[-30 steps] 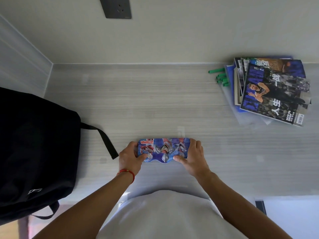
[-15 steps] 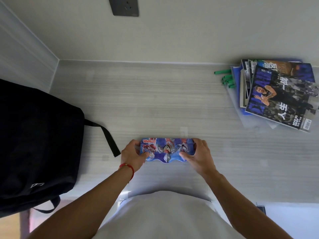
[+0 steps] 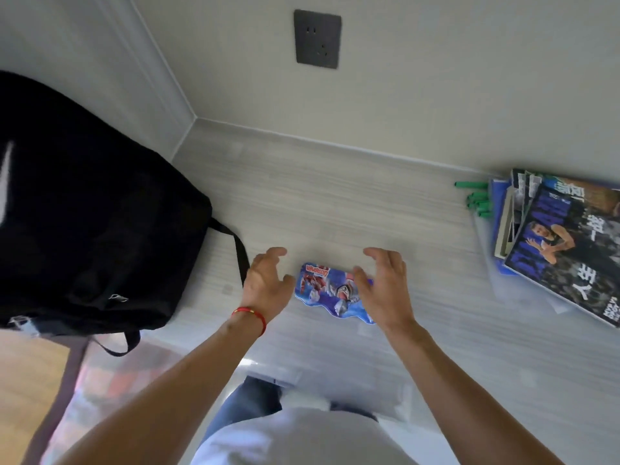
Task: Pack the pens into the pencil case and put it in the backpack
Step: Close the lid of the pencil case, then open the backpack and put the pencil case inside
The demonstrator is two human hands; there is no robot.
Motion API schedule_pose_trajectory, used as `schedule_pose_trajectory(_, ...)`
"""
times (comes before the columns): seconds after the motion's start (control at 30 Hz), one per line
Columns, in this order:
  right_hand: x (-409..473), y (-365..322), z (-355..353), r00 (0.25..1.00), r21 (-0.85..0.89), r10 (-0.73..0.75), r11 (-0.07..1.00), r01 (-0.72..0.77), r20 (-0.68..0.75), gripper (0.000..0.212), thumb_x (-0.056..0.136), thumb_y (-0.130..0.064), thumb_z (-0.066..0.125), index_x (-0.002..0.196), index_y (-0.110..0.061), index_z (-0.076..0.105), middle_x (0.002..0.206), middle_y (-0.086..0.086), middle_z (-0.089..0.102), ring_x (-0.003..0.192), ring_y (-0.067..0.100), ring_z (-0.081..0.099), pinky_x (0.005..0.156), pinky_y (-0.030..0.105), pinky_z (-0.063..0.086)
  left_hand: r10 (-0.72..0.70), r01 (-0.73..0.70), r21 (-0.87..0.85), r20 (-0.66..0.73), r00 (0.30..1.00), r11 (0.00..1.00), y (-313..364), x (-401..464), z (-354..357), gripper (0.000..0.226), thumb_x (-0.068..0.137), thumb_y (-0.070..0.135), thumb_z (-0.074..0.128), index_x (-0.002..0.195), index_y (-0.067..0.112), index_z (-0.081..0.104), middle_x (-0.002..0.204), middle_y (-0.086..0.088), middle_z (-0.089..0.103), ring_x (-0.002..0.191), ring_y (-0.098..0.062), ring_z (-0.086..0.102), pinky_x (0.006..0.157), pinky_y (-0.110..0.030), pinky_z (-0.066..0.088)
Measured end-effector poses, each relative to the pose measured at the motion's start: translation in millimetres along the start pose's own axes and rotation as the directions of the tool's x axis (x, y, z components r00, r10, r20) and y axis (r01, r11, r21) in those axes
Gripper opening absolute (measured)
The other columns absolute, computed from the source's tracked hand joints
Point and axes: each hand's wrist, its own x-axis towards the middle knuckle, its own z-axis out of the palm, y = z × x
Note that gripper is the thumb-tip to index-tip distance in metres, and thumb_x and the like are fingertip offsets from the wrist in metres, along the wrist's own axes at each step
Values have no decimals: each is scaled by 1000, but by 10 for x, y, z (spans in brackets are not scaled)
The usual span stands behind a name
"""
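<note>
Two hands, left hand [image 3: 265,286] and right hand [image 3: 385,290], fingers spread, released above one pencil case [image 3: 330,293]; one backpack [image 3: 94,213] beside

— Where does the view sit?
— On the person's head, looking forward and steeply down over their own arms at the table [image 3: 335,203].
— How close?
— Near; the wide lens bends the wall corner and takes in the backpack [image 3: 94,209] at left and the magazines [image 3: 563,246] at right.
— Any second view?
— Only this one.

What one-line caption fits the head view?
Both hands, left and right, hover open over the closed pencil case on the desk, beside a black backpack.
</note>
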Motion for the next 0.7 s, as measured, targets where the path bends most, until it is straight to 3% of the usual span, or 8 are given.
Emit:
schedule_pose_trajectory(0.13,33,-484,117,998,66,-70,995,69,2,31,94,-17,61,125,-15,61,125,6,52,117,26,53,104,38,44,65,-78,-119,-107,992,990,-2,-75,-466,41,84,8,59,121,26,59,118,0,60,99,-13,61,78,-23,52)
schedule_pose_trajectory(0.27,-109,-1055,394,985,107,-168,980,170,-34,26,92,-17,63,117,-18,64,118,1,55,106,17,58,88,9,42,184,-215,-185,-173,968,959,-76,-132,-1055,35,85,3,56,112,23,64,112,4,64,97,-9,63,81,-20,54)
schedule_pose_trajectory(0.4,-344,-1776,892,965,182,-249,948,260,-84,21,91,-18,64,111,-25,65,111,-7,60,89,5,61,79,22,52,340,-392,-224,-236,910,893,-324,-220,-1759,34,84,0,57,108,23,66,106,6,66,94,-5,63,77,-12,51)
schedule_pose_trajectory(0.53,-646,-2557,1454,944,289,-317,899,330,-90,24,89,-12,63,108,-26,65,104,-11,65,87,5,65,75,18,53,499,-552,-211,-255,828,807,-626,-320,-2466,36,82,-5,58,107,20,66,103,7,65,92,-5,63,74,-10,51)
schedule_pose_trajectory(0.7,-1027,-3159,1984,908,223,-410,896,384,84,23,87,-21,61,108,-30,61,92,-17,68,84,1,65,66,17,54,579,-634,-205,-272,769,745,-956,-548,-2977,38,80,-8,56,104,18,67,101,9,66,92,-8,65,75,-16,54)
